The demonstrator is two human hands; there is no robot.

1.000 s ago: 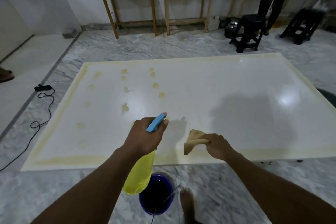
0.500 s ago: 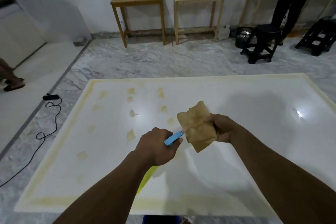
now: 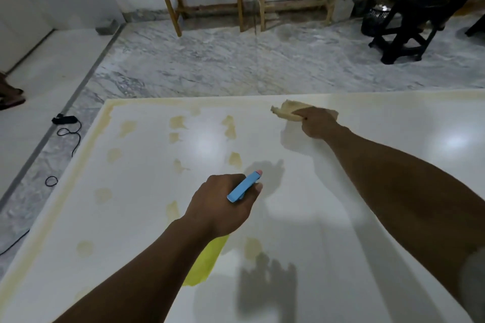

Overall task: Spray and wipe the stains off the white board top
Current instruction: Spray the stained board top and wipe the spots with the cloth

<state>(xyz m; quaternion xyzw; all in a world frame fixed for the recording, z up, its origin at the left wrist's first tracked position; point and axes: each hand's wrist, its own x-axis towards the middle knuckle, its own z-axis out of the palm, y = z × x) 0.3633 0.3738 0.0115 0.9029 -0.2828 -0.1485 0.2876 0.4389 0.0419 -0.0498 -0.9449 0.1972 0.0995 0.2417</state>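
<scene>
Tan cloth (image 3: 288, 112) lies pressed under the right hand (image 3: 316, 123) at one o'clock (fingers flat). The left hand (image 3: 223, 204), fingers wrapped, grips the spray bottle (image 3: 204, 262) over the worktop (image 3: 367, 118).

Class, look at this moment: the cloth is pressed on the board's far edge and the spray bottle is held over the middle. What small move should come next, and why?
Probably drag the cloth under the right hand leftward along the far edge of the board, toward the nearest stains. That edge band looks yellowed, and the stains lie left of the cloth.
</scene>
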